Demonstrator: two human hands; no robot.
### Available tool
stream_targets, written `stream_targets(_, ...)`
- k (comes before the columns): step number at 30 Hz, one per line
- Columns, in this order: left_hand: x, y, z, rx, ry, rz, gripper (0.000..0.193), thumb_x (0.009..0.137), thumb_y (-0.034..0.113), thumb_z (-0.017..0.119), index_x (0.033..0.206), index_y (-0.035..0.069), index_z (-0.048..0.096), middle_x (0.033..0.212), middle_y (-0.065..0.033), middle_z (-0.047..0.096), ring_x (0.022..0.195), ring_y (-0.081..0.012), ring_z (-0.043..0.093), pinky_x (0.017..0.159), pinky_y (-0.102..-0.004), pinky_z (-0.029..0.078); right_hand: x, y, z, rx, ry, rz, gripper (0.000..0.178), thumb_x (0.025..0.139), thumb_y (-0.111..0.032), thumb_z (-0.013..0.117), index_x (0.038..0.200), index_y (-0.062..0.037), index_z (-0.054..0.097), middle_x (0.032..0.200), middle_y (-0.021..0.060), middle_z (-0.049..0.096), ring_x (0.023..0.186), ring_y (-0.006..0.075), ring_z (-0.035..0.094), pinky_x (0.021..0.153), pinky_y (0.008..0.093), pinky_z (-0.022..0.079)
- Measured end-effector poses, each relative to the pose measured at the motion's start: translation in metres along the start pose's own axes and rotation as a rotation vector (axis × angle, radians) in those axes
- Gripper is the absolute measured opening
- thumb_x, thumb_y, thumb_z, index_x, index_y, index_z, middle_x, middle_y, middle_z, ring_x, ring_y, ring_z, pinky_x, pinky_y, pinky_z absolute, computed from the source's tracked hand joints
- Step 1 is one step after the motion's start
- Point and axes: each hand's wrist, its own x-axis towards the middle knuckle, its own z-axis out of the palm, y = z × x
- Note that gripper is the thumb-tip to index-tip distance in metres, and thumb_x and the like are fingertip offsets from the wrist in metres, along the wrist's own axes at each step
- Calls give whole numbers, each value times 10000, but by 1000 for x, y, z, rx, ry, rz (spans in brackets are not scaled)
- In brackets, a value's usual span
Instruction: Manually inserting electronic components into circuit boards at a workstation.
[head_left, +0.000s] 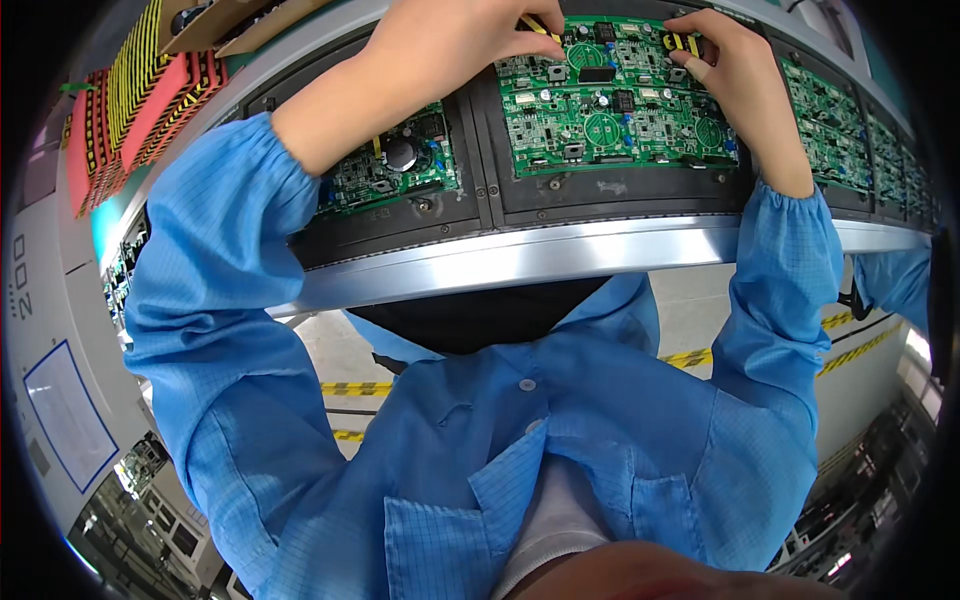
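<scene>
My left hand (480, 32) reaches over the far left part of a green circuit board panel (620, 128). Its fingers are closed round a small yellow-and-black component (540, 24), partly hidden by them. At the panel's far right, my right hand (738, 62) pinches another yellow-and-black component (683, 43) between thumb and fingers, just over the board. The panel lies in a black carrier frame (600, 200) and bears small chips, blue parts and printed circles. Under my left forearm, a second board (350, 185) carries a round silver-topped part (401, 153).
A shiny metal rail (560, 262) runs along the near edge. More boards (830, 125) in frames continue to the right. Pink trays with yellow-and-black parts (150, 100) and a cardboard box (235, 25) stand at the far left. Another person's blue sleeve (892, 280) shows at right.
</scene>
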Motion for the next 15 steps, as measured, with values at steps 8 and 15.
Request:
stream_targets(8, -17, 31, 1, -377, -93, -19, 227, 821, 111, 773, 1034, 34, 766, 933, -169, 749, 903, -346, 720, 837, -397, 579, 2, -4, -2, -7, 19, -2, 246, 713, 18, 764, 955, 10, 720, 849, 166, 679, 811, 354, 667, 740, 419, 542)
stream_targets(15, -26, 25, 40, -128, -87, 40, 242, 801, 88, 809, 1036, 59, 760, 1037, -82, 746, 891, -267, 718, 781, -357, 598, 1, -6, -6, -69, 21, -88, 243, 723, 12, 769, 961, 18, 718, 891, 173, 684, 819, 350, 675, 742, 416, 546)
